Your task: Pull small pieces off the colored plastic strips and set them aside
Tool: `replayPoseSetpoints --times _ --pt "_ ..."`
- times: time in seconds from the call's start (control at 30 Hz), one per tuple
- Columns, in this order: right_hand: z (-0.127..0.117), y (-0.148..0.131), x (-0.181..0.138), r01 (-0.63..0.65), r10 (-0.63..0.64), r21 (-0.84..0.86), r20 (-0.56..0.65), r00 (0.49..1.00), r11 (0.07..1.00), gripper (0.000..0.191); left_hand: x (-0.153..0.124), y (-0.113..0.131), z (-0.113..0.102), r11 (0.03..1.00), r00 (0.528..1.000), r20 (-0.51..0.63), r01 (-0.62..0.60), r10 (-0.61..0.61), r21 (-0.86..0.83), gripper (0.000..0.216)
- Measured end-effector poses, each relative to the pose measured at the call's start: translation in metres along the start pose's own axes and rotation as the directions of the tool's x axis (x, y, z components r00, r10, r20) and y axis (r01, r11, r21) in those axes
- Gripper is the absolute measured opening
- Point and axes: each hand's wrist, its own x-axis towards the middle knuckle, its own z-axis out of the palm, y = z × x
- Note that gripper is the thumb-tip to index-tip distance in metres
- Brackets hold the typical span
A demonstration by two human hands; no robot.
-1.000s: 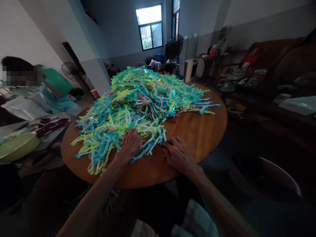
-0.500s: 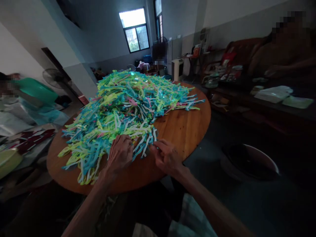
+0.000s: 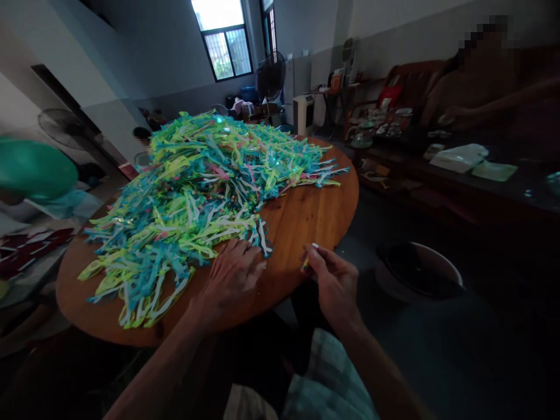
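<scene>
A tall heap of thin plastic strips (image 3: 184, 204), mostly yellow-green, blue and white with bits of pink, covers much of the round wooden table (image 3: 306, 210). My left hand (image 3: 236, 269) lies palm down at the heap's near edge, fingers spread and slightly bent over the ends of some strips. Farther right, above the table's front edge, my right hand (image 3: 336, 280) is closed in a pinch. Between its thumb and fingers shows a small multicoloured piece (image 3: 305, 263), too small to name.
A dark bucket with a pale rim (image 3: 441, 256) stands on the floor to the right. Behind it, a low table (image 3: 411, 151) holds jars and a white bag, with a person seated there. At left are a green rounded thing (image 3: 35, 169) and a standing fan (image 3: 61, 125).
My right hand has moved right, away from the strips, with a small coloured piece in its pinch. My left hand has shifted slightly right and its fingers have spread. The view has turned a little.
</scene>
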Motion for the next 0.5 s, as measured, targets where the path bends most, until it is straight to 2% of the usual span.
replayPoseSetpoints --times 0.1,0.2,0.3,0.4,0.5 --pt "-0.008 0.001 0.005 -0.039 0.040 0.023 -0.001 0.999 0.999 0.026 0.016 0.007 0.008 0.989 0.991 0.117 0.054 -0.070 0.137 0.022" --pt "-0.009 0.000 0.002 -0.052 0.051 0.009 0.016 0.999 0.999 0.025 0.024 0.021 0.020 0.976 0.992 0.100 0.059 -0.081 0.212 0.020" --pt "-0.011 0.000 0.001 -0.021 0.021 -0.017 0.041 0.999 1.000 0.024 0.020 0.026 0.023 0.976 0.997 0.083 -0.027 0.009 0.218 0.020" --pt "-0.016 0.001 0.007 0.045 -0.041 -0.073 0.057 0.998 0.996 0.025 0.007 0.019 0.017 0.976 0.990 0.103 -0.114 0.096 0.185 0.022" --pt "-0.022 0.003 0.015 0.111 -0.101 -0.116 0.090 0.991 0.987 0.027 -0.003 0.012 0.008 0.984 0.993 0.040 -0.117 0.112 0.135 0.020"
